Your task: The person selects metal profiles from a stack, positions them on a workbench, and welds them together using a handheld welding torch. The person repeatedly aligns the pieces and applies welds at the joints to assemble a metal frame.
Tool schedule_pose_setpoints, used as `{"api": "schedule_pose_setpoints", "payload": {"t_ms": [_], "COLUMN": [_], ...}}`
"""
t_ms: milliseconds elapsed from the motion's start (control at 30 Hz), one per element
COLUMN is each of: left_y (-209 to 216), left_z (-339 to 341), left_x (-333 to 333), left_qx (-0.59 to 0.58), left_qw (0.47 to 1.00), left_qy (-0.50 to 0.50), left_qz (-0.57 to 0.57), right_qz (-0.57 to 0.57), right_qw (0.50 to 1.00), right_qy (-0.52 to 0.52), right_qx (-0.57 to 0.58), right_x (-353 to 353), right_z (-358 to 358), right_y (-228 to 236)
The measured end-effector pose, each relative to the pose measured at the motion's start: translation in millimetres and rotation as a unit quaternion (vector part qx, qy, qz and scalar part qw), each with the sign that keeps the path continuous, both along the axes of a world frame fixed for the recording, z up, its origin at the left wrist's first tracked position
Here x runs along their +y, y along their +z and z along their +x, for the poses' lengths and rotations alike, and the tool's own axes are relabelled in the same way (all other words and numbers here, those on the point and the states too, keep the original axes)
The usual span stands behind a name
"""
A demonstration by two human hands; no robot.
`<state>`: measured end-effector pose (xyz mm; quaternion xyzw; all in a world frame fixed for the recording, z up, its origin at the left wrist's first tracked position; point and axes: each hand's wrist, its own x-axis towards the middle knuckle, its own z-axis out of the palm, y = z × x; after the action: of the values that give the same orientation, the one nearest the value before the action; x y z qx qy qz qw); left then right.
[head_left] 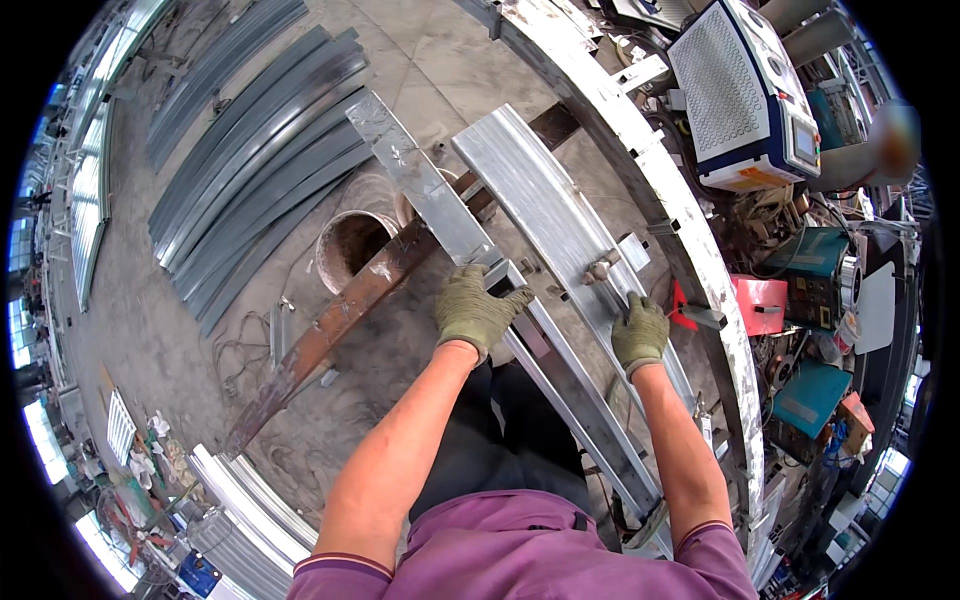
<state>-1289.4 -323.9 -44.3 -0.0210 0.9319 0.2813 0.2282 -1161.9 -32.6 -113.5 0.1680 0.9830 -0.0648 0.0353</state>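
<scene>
My left hand (pixel 470 312), in an olive work glove, is closed around a grey steel channel (pixel 575 385) near its far end, thumb on the right side. Just beyond it lies a flat galvanised strip (pixel 425 190), running away to the upper left. To the right is a wide ribbed steel profile (pixel 540 185), set at a slant. On its right edge my right hand (pixel 640 333), gloved alike, is closed, some fingers hidden underneath. A small metal fitting (pixel 600 266) sits on that profile, just beyond my right hand.
A rusty beam (pixel 335 325) crosses beneath the steel pieces. A bucket (pixel 350 250) stands beside it. Stacked steel profiles (pixel 260 150) lie on the floor at left. A long curved white-spattered beam (pixel 640 160) runs along the right, before a white machine cabinet (pixel 725 90) and teal boxes (pixel 812 395).
</scene>
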Motion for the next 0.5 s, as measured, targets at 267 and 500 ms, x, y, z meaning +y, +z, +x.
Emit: {"api": "schedule_pose_setpoints", "payload": {"t_ms": [267,500], "left_y": [-2,-14], "left_z": [6,9], "left_x": [2,1], "left_qx": [0.031,0.079], "left_qw": [0.999,0.996], "left_qy": [0.010,0.019], "left_qz": [0.013,0.047], "right_qz": [-0.084,0.029], "right_qw": [0.943,0.927], "right_qy": [0.319,0.365], "right_qx": [-0.031,-0.086], "right_x": [-113,-121], "right_z": [-98,-99], "right_y": [105,103]}}
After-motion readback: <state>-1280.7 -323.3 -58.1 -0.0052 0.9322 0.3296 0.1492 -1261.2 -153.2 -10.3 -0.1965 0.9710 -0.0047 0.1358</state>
